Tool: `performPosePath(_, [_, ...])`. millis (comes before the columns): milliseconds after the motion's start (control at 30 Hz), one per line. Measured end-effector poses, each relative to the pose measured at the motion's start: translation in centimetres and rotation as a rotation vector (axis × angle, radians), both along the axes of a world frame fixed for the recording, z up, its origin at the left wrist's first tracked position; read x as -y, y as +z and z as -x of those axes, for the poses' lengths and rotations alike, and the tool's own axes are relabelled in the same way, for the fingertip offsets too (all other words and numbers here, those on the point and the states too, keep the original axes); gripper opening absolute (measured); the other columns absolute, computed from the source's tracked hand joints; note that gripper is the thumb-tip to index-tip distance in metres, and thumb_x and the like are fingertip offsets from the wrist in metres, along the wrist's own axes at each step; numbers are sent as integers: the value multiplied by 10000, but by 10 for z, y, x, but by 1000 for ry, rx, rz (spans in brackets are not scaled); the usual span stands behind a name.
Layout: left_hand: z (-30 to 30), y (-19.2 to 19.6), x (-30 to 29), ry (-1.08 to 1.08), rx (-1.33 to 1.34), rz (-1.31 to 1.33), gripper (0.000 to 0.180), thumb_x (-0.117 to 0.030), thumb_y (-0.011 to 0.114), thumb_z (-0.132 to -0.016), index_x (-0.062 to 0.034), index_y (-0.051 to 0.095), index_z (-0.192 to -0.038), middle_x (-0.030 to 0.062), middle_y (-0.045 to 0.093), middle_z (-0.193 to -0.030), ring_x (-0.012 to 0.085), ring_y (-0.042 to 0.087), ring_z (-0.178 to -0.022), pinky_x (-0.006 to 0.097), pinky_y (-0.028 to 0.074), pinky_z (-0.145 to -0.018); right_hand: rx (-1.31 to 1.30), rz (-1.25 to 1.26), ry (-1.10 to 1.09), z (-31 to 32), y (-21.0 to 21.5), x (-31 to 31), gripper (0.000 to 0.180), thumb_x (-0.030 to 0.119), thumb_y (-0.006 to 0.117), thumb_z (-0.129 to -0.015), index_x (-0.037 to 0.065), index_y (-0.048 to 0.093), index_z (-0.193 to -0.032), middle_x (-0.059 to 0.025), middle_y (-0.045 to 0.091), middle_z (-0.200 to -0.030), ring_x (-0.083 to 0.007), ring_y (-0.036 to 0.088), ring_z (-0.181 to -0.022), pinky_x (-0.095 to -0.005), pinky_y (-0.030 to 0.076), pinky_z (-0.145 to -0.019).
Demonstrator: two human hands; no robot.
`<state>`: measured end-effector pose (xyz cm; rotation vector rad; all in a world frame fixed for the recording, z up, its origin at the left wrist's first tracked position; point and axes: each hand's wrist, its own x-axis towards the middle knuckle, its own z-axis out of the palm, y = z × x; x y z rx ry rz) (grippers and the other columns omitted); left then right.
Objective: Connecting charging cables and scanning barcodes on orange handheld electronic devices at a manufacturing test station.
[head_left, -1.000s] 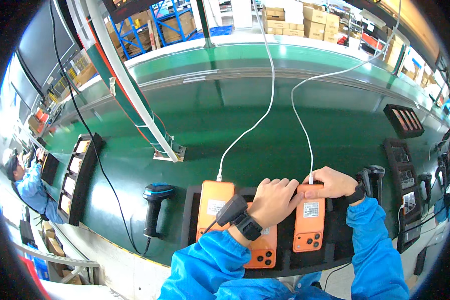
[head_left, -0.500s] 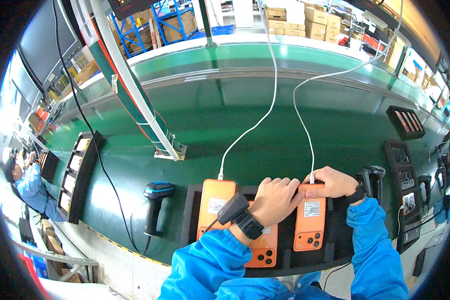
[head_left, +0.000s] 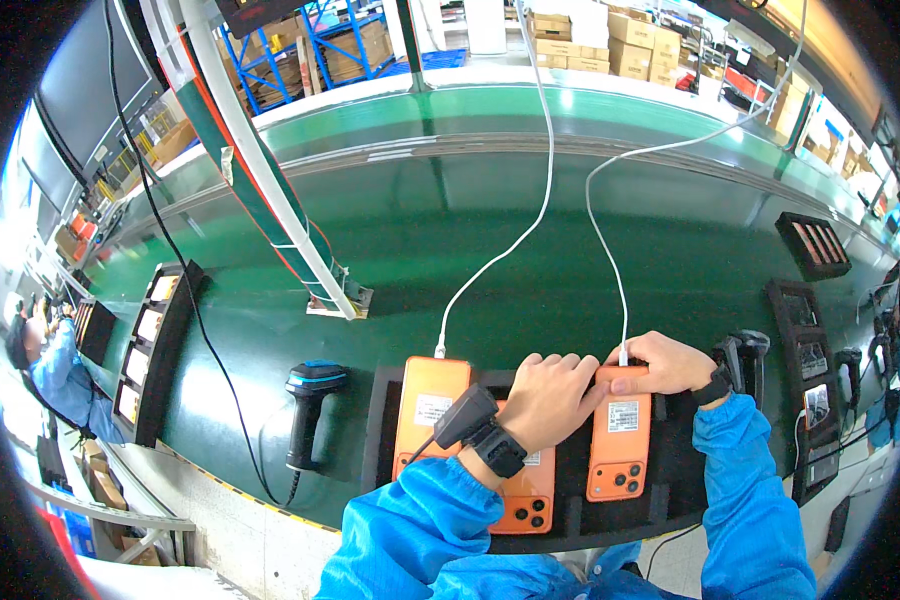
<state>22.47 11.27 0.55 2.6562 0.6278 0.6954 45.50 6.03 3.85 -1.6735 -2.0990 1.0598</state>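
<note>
Pinching the orange phone (head_left: 618,445) with the right hand (head_left: 670,363), by the white plug (head_left: 624,357); lying over the black tray (head_left: 675,458), just left of that hand. Touching the phone's edge with the left hand (head_left: 545,402); can't tell if gripping. Same as a second ago, so likely unfinished.

We count our two hands (head_left: 548,398) around four o'clock, three orange phones (head_left: 617,440) between four and six, two white cables (head_left: 551,155) toward one o'clock, and one handheld scanner (head_left: 312,405) at eight.
</note>
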Motion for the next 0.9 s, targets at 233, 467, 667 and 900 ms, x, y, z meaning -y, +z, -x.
performPosePath(233, [-3,-4,0,14,26,-36,245,-335,588,-942,-98,583,-879,70,640,-766,271,659,-740,416,455,-669,15,10,-2,-3,-1,1,581,516,709,-855,-20,701,-1078,-197,711,-966,-328,704,-880,-385,546,-802])
performPosePath(467, [0,4,0,3,-44,29,270,-352,548,-977,-88,595,-948,108,667,-822,304,667,-805,442,472,-716,12,12,2,-1,-1,-2,575,516,709,-854,-15,705,-1076,-195,711,-946,-327,703,-867,-383,545,-791])
performPosePath(667, [0,3,0,-4,-24,19,262,-342,559,-972,-85,594,-936,102,665,-812,303,667,-797,441,475,-712,7,6,-2,1,4,1,577,518,706,-861,-15,706,-1082,-197,716,-949,-319,707,-872,-379,544,-790])
performPosePath(900, [0,4,1,-2,-25,22,255,-339,563,-967,-87,589,-938,100,662,-812,298,665,-801,437,472,-707,15,4,-12,1,3,2,569,504,724,-856,-17,704,-1085,-196,717,-959,-317,707,-877,-376,545,-796])
